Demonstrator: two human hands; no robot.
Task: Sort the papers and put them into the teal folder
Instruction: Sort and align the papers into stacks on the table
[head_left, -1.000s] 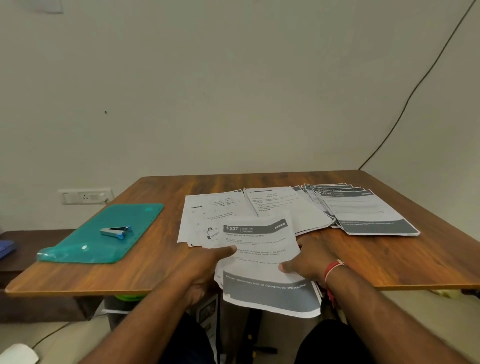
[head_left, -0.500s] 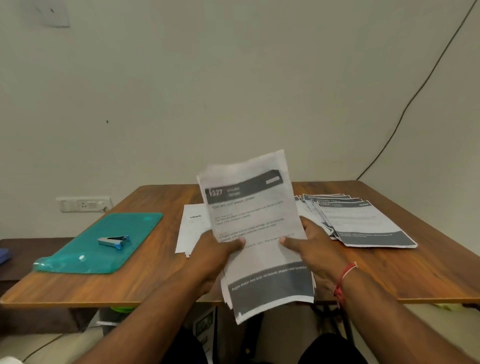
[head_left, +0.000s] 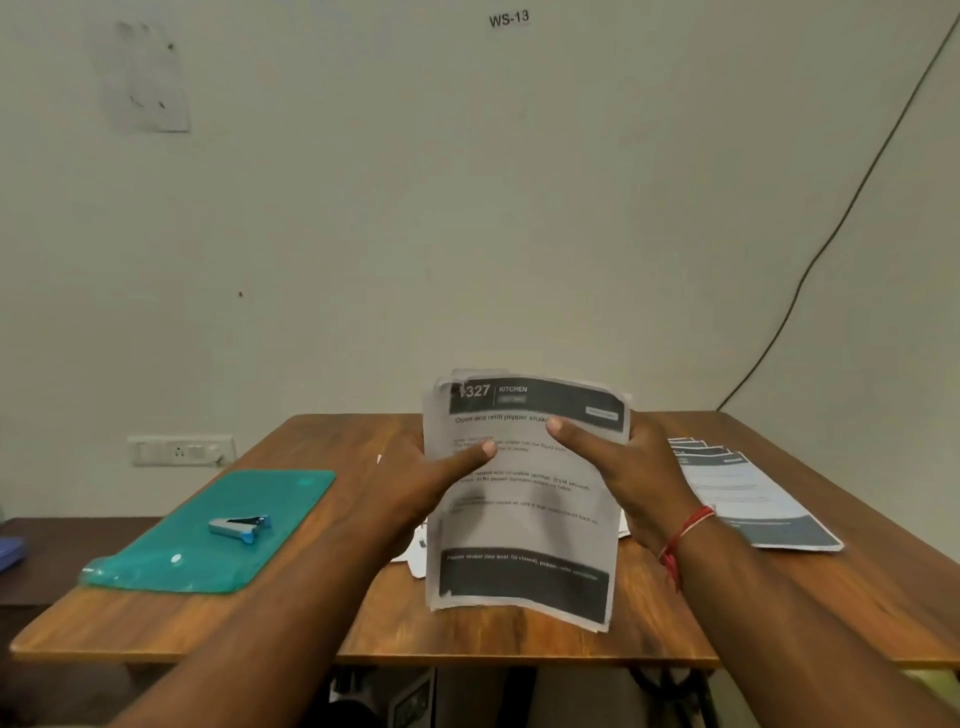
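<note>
I hold a stack of printed papers (head_left: 524, 525) upright above the middle of the wooden table (head_left: 291, 618); the front sheet has dark bands at top and bottom. My left hand (head_left: 431, 480) grips its left edge with the thumb across the front. My right hand (head_left: 628, 467) grips the right edge the same way. The teal folder (head_left: 156, 561) lies flat at the table's left. More papers (head_left: 753, 499) with dark bands are fanned out at the right, and white sheets (head_left: 415, 558) peek out behind the held stack.
A small grey and blue stapler-like tool (head_left: 240, 526) rests on the teal folder. A wall socket (head_left: 179, 451) is behind the table's left corner. A black cable (head_left: 831, 228) runs down the right wall.
Both hands have lifted the stack off the table edge and stood it upright, moving forward over the table. My view has tilted up toward the wall.
</note>
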